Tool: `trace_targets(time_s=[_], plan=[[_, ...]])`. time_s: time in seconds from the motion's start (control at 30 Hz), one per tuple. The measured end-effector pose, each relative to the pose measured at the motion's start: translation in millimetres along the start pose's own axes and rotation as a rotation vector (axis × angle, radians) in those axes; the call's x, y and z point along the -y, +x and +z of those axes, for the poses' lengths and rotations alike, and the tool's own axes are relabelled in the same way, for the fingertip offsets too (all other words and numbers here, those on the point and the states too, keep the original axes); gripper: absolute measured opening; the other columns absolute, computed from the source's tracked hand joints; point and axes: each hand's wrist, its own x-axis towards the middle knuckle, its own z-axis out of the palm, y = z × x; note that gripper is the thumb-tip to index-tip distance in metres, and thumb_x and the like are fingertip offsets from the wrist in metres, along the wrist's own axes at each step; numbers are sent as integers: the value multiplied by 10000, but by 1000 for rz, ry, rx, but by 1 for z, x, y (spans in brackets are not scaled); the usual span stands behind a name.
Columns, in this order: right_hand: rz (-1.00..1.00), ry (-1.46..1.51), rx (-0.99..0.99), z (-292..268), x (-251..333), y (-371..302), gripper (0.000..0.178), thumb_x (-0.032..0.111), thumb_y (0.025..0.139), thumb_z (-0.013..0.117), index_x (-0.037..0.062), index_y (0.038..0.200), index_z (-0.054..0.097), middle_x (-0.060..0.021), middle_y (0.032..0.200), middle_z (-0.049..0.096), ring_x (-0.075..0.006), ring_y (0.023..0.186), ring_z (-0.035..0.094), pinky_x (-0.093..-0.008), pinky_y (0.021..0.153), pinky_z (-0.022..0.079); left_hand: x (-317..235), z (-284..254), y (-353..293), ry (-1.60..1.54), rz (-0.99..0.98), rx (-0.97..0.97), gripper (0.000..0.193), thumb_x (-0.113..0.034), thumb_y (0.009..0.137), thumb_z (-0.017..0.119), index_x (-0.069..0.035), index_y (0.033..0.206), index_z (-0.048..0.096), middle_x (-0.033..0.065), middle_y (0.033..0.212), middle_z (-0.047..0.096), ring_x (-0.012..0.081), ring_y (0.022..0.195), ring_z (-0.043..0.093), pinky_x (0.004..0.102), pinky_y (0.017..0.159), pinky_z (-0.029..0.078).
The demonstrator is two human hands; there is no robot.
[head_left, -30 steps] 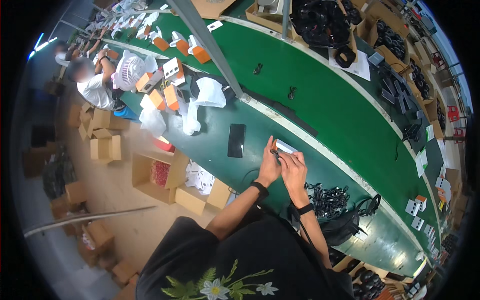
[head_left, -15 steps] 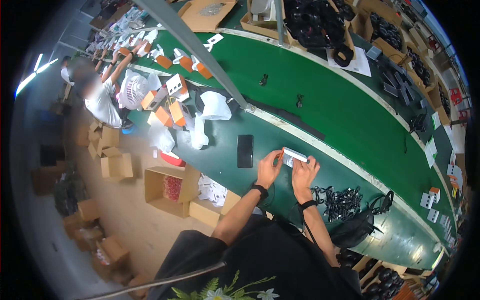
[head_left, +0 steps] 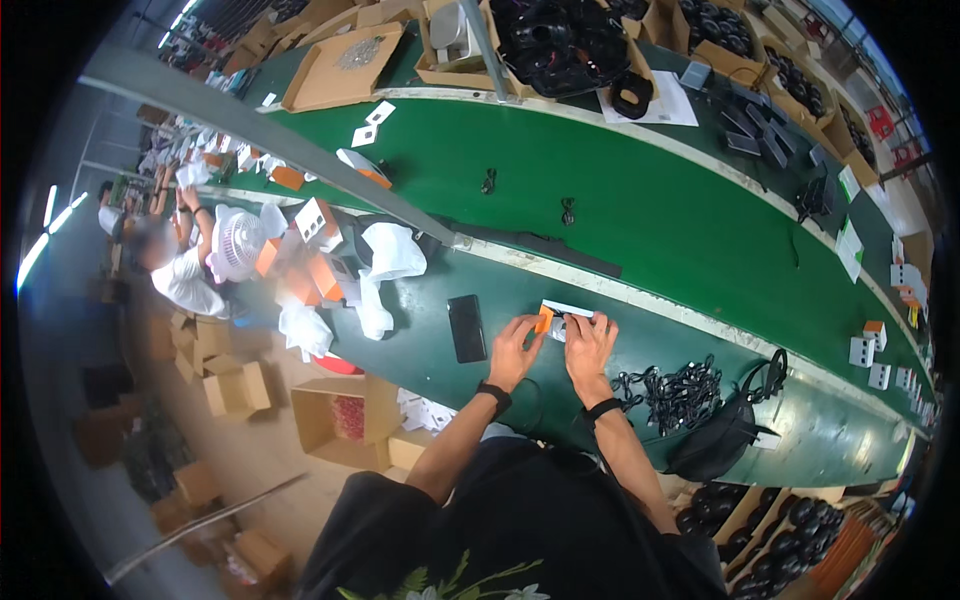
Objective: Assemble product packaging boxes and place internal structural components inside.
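A small white-and-orange box (head_left: 570, 309) is between my two hands, above the dark green worktable (head_left: 430, 345). My left hand (head_left: 514, 350) pinches its orange end. The fingers of my right hand (head_left: 590, 345) are closed on the white side at the other end. Something pale and dark shows between the hands at the box's near side, too small to make out. A black phone (head_left: 466, 329) lies flat to the left of my left hand. Right of my right wrist is a heap of coiled black cables (head_left: 678, 393).
Beyond the table's metal edge runs a green conveyor belt (head_left: 430, 150) carrying two small black cables. A grey post (head_left: 300, 150) slants across the left. White bags (head_left: 393, 250), orange-and-white boxes (head_left: 318, 222) and a white fan (head_left: 237, 245) crowd the left, near a co-worker (head_left: 190, 275). A black bag (head_left: 712, 440) lies right.
The whole view has shifted, so most things sit further left. The box has turned and shows more of its orange end. My right fingers have moved over its white side.
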Motion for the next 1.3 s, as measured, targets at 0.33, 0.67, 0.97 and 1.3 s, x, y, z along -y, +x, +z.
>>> trace_targets(time_s=[0.33,0.67,0.97,1.3], plan=[[34,73,117,-25,10,-6,324,102,919,805,45,1238,794,-103,1375,700,-417,1301,594,-631,1137,461,16,-6,20,139,132,54,427,-45,890,888,-103,1292,756,130,1302,702,332,1138,737,392,826,652],[104,362,67,-25,-2,-25,184,0,910,796,-2,1094,802,-139,1190,742,-355,1198,692,-465,980,617,19,-17,52,256,604,296,506,-112,917,862,-149,1400,715,154,1593,617,353,1448,619,526,1167,550],[207,462,20,-40,-18,-24,323,102,932,841,80,1250,788,-91,1415,704,-320,1319,660,-443,930,661,21,-16,51,338,717,288,355,-244,938,849,-167,1282,810,77,1389,756,274,1361,687,455,1081,613],[-170,182,121,-23,-48,-19,297,92,941,789,19,1229,781,-72,1368,732,-288,1294,663,-410,803,690,23,-7,64,483,873,229,401,-265,918,855,-187,1308,797,51,1320,780,220,1242,749,369,943,654]])
